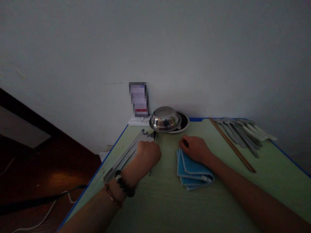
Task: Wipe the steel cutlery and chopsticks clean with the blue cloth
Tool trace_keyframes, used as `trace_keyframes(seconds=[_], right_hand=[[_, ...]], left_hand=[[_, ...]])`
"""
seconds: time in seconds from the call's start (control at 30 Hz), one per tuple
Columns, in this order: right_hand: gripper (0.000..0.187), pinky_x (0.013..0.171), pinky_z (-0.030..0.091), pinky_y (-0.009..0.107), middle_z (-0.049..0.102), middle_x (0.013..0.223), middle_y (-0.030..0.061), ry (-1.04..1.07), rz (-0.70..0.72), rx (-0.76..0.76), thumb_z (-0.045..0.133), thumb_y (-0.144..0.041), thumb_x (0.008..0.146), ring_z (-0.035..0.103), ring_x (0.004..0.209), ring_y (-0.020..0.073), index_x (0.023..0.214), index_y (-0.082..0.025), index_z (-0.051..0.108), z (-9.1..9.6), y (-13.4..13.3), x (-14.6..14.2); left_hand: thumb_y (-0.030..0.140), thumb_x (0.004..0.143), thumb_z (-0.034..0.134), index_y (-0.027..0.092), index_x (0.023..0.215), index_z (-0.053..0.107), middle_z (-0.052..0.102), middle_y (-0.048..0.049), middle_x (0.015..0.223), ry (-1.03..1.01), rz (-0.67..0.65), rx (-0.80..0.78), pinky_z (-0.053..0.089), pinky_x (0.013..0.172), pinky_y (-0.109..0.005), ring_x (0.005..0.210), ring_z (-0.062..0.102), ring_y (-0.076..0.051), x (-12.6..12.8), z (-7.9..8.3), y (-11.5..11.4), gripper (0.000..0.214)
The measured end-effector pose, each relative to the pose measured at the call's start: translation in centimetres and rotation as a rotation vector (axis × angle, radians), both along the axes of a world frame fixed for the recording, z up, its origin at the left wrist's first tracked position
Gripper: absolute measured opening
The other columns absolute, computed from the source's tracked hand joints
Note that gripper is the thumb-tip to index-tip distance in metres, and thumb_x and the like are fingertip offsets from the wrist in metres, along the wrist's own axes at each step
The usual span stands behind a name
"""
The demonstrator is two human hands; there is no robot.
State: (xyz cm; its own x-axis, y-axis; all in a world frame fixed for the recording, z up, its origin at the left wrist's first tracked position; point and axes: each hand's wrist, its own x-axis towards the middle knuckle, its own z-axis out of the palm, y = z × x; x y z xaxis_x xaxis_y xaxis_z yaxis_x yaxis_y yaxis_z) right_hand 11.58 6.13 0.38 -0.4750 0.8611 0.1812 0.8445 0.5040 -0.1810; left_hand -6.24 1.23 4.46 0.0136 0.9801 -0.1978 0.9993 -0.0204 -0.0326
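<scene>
Curled fingers of the right hand [195, 149] rested on the upper edge of a folded blue cloth [194, 169], near the middle of the table [165, 208]; whether they pinched the fabric could not be told. To its left, apart from the cloth, the left hand [148, 154] formed a loose fist, palm down, over the right side of a row of metal cutlery [124, 157]; its palm was hidden, so any hold could not be determined. A dark beaded bracelet [123, 183] encircled the left wrist. Beyond the hands, an upturned metal bowl [165, 118] overlapped a metal dish [185, 123], with a phone [140, 99] upright on a white stand [137, 122] just beside them. At right lay brown chopsticks [232, 144], then metal utensils [244, 139] and white-handled utensils [257, 132]. A pale wall [194, 58] rose behind the table.
</scene>
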Motion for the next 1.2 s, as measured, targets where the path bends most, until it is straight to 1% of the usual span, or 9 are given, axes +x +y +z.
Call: trace_keyframes(seconds=[0.27,0.43,0.53,0.63,0.73,0.83,0.93,1.03,1.2], right_hand=[[0.03,0.056,0.028,0.028,0.068,0.074,0.0047,0.0,-0.042,0.013,0.033,-0.036,0.088,0.062,0.066,0.0177,0.079,-0.02,0.057,-0.3,0.0,-0.1],[0.029,0.056,0.03,0.029,0.069,0.078,0.007,-0.018,-0.08,-0.002,0.034,-0.035,0.088,0.063,0.069,0.0195,0.083,-0.019,0.058,0.2,-0.3,-0.2],[0.029,0.055,0.029,0.029,0.069,0.079,0.0075,-0.04,-0.092,-0.002,0.034,-0.035,0.089,0.063,0.068,0.0197,0.085,-0.019,0.058,0.3,-0.2,0.3],[0.031,0.056,0.031,0.029,0.069,0.08,0.0092,-0.071,-0.129,-0.011,0.032,-0.036,0.089,0.062,0.069,0.0203,0.086,-0.019,0.058,0.2,0.3,1.2],[0.033,0.06,0.035,0.03,0.068,0.081,0.0094,-0.048,-0.145,-0.024,0.029,-0.035,0.091,0.062,0.071,0.0204,0.087,-0.018,0.057,0.1,0.5,2.4],[0.036,0.07,0.039,0.029,0.066,0.085,0.0084,0.074,-0.065,-0.035,0.025,-0.034,0.093,0.06,0.078,0.0186,0.088,-0.017,0.056,0.4,-0.5,3.9],[0.038,0.086,0.038,0.031,0.061,0.101,0.0095,0.157,0.129,-0.048,0.031,-0.042,0.091,0.054,0.095,0.019,0.102,-0.016,0.056,1.0,-2.4,5.6],[0.056,0.095,0.034,0.04,0.052,0.12,0.0114,0.109,0.266,-0.061,0.047,-0.056,0.079,0.048,0.108,0.0244,0.121,-0.018,0.049,1.3,-3.5,6.5],[0.056,0.097,0.034,0.042,0.05,0.122,0.012,0.2,0.235,-0.032,0.051,-0.049,0.079,0.046,0.111,0.0242,0.125,-0.017,0.046,0.2,-2.3,6.2]], left_hand=[[0.03,0.078,0.042,0.014,0.072,0.069,0.069,-0.016,0.073,0.045,-0.076,-0.069,0.046,0.062,-0.038,0.07,0.065,-0.03,-0.8,2.6,-5.1,0.032],[0.026,0.075,0.046,0.018,0.063,0.061,0.064,-0.0042,0.06,-0.342,-0.123,-0.231,0.037,0.051,-0.025,0.055,0.059,-0.018,-2.2,2.4,-7.4,0.021],[0.025,0.083,0.039,0.018,0.068,0.056,0.062,0.0,0.06,-0.634,-0.205,-0.264,0.038,0.054,-0.023,0.056,0.057,-0.014,-2.4,1.6,-6.8,0.024],[0.032,0.089,0.037,0.019,0.072,0.054,0.058,0.0012,0.064,-0.794,-0.238,-0.156,0.041,0.06,-0.023,0.061,0.055,-0.013,-1.9,0.6,-5.3,0.027],[0.038,0.089,0.038,0.018,0.081,0.052,0.052,0.005,0.057,-1.107,-0.144,-0.186,0.04,0.052,-0.022,0.046,0.049,-0.01,-0.6,-0.6,-3.8,0.025],[0.043,0.086,0.043,0.017,0.084,0.05,0.041,0.0075,0.055,-1.46,-0.006,-0.185,0.028,0.039,-0.019,0.039,0.038,-0.007,1.3,-1.9,-2.3,0.027],[0.043,0.084,0.042,0.017,0.087,0.048,0.031,0.0091,0.054,-1.571,0.029,-0.16,0.025,0.039,-0.018,0.042,0.03,-0.006,3.1,-2.9,-1.1,0.027],[0.044,0.082,0.045,0.017,0.087,0.048,0.03,0.0091,0.055,-1.625,0.061,-0.156,0.023,0.04,-0.018,0.043,0.027,-0.006,4.1,-3.3,-0.3,0.027],[0.045,0.082,0.046,0.016,0.084,0.05,0.034,0.0083,0.053,-1.61,0.089,-0.119,0.024,0.041,-0.02,0.044,0.03,-0.007,4.4,-3.5,-0.3,0.029]])
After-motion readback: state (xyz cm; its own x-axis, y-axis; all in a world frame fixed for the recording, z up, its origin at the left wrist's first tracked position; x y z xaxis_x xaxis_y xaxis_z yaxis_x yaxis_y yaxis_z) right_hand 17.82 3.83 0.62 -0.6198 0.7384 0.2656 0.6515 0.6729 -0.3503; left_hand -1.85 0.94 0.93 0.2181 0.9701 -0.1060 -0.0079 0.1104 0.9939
